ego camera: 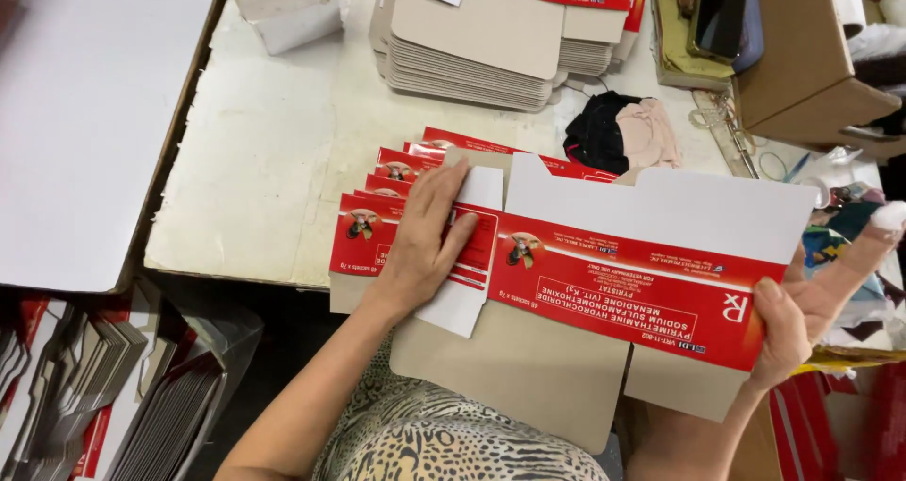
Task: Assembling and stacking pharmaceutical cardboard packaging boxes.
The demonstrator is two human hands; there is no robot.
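The left hand lies flat, fingers spread, pressing down on the near end of a flat red-and-white carton blank, its palm over a white flap where that blank overlaps a fanned pile of like blanks on the tabletop. The right hand grips the same blank at its far right edge, thumb on the printed red band and fingers behind; one finger wears a white wrapping at its tip. The blank is held out across the front edge of the tabletop, printed side up, its grey-brown lower panels hanging over the person's lap. To do this well, it seems best to keep the left palm firm so the pile beneath does not slide, and to keep the right grip near the crease so that the panel turns along the scored line and not across the print. Farther off stands a tall stack of grey blanks, with dark and pink cloth beside it, a brown cardboard box at the right, and a white board at the left.
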